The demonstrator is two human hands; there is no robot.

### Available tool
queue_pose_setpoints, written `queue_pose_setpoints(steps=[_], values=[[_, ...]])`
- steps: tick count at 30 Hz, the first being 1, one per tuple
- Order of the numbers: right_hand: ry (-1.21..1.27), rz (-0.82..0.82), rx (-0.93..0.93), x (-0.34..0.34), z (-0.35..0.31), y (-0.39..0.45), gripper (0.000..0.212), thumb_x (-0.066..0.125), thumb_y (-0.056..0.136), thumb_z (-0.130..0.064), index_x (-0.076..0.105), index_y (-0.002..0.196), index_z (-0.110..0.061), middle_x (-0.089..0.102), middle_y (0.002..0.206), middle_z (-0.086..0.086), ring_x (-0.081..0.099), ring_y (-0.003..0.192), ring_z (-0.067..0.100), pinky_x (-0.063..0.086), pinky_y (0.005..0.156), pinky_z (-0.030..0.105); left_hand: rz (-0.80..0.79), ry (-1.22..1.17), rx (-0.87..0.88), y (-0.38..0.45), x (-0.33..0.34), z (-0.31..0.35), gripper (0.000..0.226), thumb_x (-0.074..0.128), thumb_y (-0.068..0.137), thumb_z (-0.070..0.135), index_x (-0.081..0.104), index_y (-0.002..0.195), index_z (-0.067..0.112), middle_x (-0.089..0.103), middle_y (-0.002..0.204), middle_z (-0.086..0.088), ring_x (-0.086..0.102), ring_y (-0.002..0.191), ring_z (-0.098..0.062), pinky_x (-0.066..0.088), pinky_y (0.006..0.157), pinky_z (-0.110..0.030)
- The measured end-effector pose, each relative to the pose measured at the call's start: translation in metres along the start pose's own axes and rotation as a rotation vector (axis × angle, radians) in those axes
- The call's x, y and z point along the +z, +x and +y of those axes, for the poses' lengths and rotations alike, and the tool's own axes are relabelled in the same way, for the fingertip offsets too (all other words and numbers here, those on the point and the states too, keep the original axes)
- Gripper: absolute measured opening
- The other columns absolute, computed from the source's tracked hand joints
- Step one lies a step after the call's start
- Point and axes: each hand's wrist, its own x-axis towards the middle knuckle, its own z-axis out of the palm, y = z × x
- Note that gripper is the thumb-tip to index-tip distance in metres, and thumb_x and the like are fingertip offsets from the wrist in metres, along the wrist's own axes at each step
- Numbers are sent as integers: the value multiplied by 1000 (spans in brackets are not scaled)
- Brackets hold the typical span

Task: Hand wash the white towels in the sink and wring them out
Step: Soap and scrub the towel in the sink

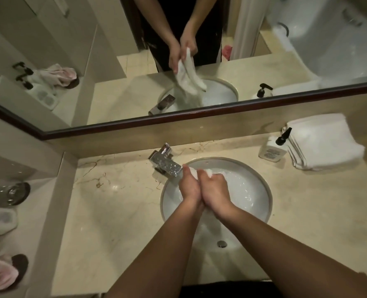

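Left hand and right hand pressed together, gripping white towel above sink, beside faucet: likely for rubbing, drips landing in basin. Folded towels stacked on counter.

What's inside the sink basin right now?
Inside the sink: water and a white towel gripped by the left hand and right hand. The overflow hole shows. The drain and most of the towel are hidden.

towel white | sink white | counter cream, brown-veined | folded towels white | bottle white, black pump
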Motion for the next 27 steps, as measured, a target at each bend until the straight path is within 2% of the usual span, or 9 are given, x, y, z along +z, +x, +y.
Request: queue_pose_setpoints(steps=[2,5,8,12,15,18,21,25,27], values=[[-37,37,-39,-1,-6,4,40,55,97,-38,64,69,-11,69,72,10,67,72,28,43,60,29,-99,-20,-39,-4,1,1,61,49,95,65,66,96,6,72,93,-12,71,80,-25,56,73,-32],[-23,153,-12,-6,-13,27,51,51,99,-43,67,75,-1,70,76,17,67,74,34,49,64,35,-214,129,-12,-5,0,-5,60,50,92,65,68,114,12,75,105,-14,74,94,-29,59,88,-45],[14,127,57,-6,-14,37,47,52,99,-44,68,83,-2,72,84,18,69,83,37,52,72,38,-181,175,55,-1,-1,-3,56,50,92,59,69,114,11,76,103,-15,75,90,-29,60,83,-42],[16,2,20,11,-5,13,42,54,96,-43,71,91,-5,74,91,17,70,88,33,56,83,42,-107,-8,-62,6,0,14,60,48,97,60,66,104,3,71,93,-13,70,78,-25,53,67,-29],[-2,87,-24,8,-8,13,47,52,98,-43,69,80,-4,73,84,17,69,81,32,54,76,40,-154,48,-22,3,1,12,59,47,97,61,64,104,5,71,97,-13,71,83,-25,57,69,-29],[125,187,69,-8,-13,34,47,51,99,-44,58,67,-10,66,70,12,64,70,32,53,72,43,-199,210,41,-9,6,1,54,51,96,58,66,114,9,75,103,-16,73,87,-26,58,76,-37],[147,152,101,-9,-10,32,42,52,97,-46,58,71,-14,64,73,10,63,72,29,55,76,46,-172,171,68,-7,10,6,47,49,101,49,68,108,7,76,99,-16,74,86,-28,59,80,-39],[93,65,16,4,-5,8,38,54,98,-42,63,77,-12,72,83,16,69,79,31,54,76,40,-103,47,-5,2,8,16,52,47,100,55,61,108,6,69,81,-11,69,71,-20,52,59,-25],[92,118,-21,0,-9,17,44,53,98,-43,60,69,-11,69,73,15,67,72,31,53,71,41,-169,102,22,-1,7,14,60,51,95,59,62,115,3,71,87,-10,71,78,-20,53,62,-26]])
